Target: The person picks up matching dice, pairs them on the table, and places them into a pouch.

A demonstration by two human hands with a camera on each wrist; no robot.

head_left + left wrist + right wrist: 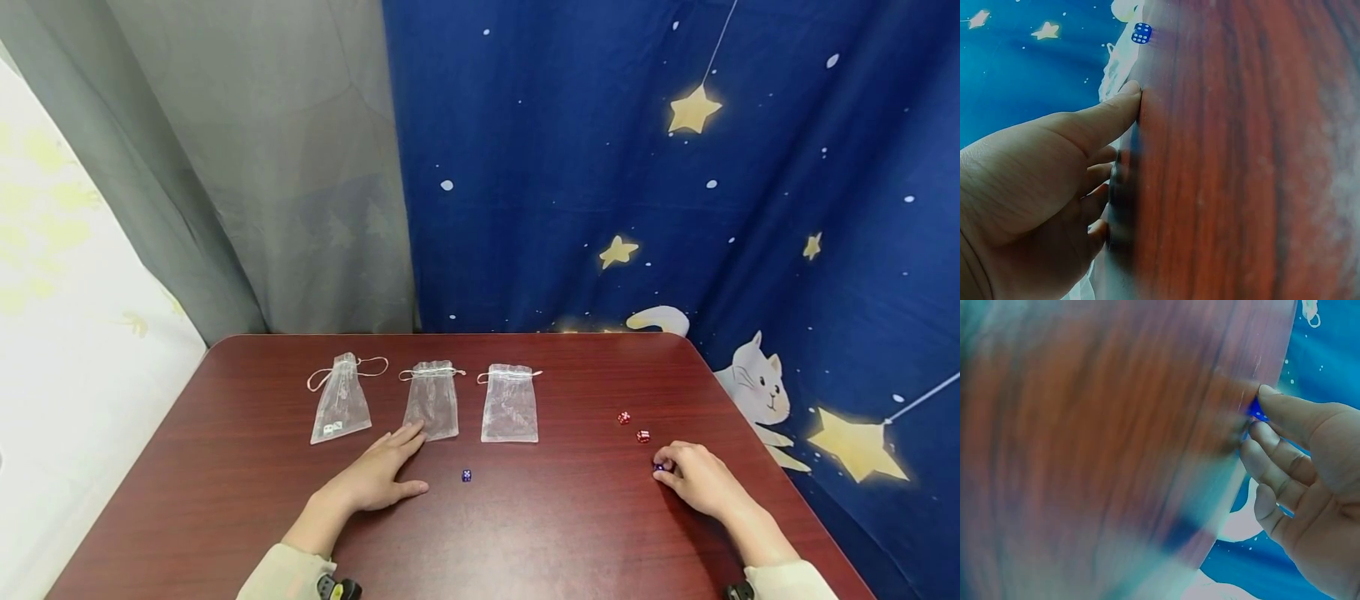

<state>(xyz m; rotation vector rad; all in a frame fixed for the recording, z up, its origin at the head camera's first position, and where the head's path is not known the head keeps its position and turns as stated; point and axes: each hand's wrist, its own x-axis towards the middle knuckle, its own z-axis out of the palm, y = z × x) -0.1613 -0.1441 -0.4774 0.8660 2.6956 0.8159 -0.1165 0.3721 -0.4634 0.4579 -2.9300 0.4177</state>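
On the right side of the table my right hand (697,477) pinches a blue die (1258,410) between thumb and fingers. My left hand (378,471) rests on the table with its fingers extended, the fingertips at the lower edge of the middle sheer drawstring bag (433,400). To the right of the left thumb lies a second blue die (467,476), also seen in the left wrist view. Two red dice, one farther back (624,418) and one nearer (643,436), lie just beyond the right hand.
Left of the middle bag, another sheer bag (345,404) has white dice (333,427) inside at its bottom. A third sheer bag (510,408) lies flat to the right. The reddish-brown table (570,517) ends at the curtains (540,167) behind it.
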